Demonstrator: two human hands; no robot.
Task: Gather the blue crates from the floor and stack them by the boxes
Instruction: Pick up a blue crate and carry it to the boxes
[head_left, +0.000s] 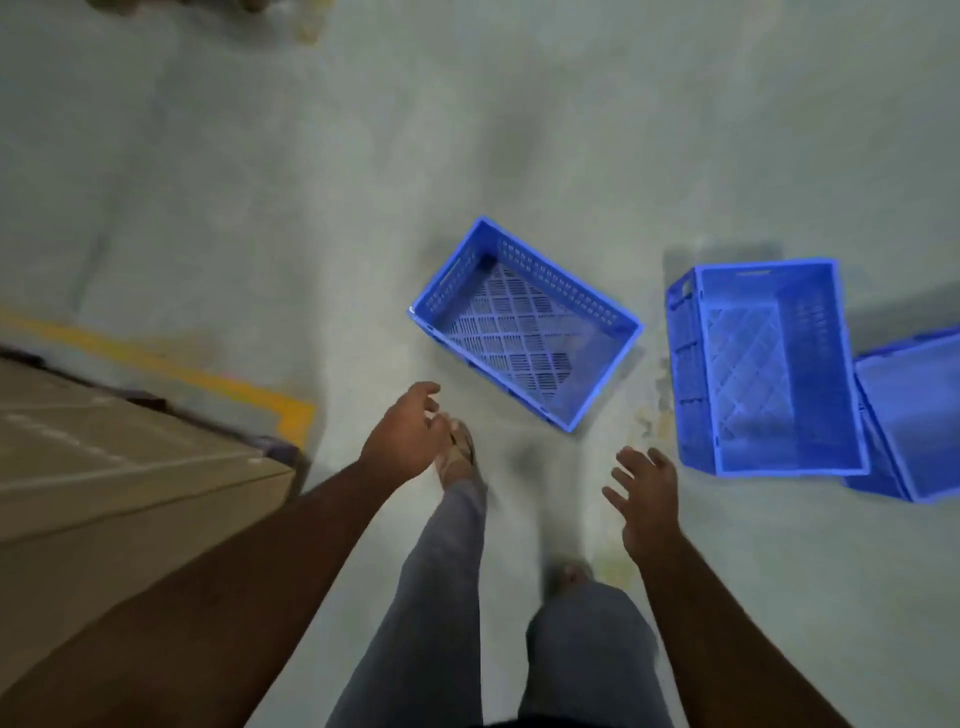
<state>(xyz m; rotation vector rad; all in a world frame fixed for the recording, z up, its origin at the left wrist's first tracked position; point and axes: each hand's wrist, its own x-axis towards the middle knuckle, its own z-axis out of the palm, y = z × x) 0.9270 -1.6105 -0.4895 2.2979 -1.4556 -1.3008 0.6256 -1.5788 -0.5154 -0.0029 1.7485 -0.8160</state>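
From the head view, your left hand and right hand both reach forward with fingers spread and hold nothing. The nearest crate sits upright on the floor just ahead of them, slightly to the right, its long axis running diagonally from upper left to lower right. Its near corner lies between your hands, a little closer to the right one. A second crate and a third crate, touching each other, lie farther right. The cardboard boxes stand at your left.
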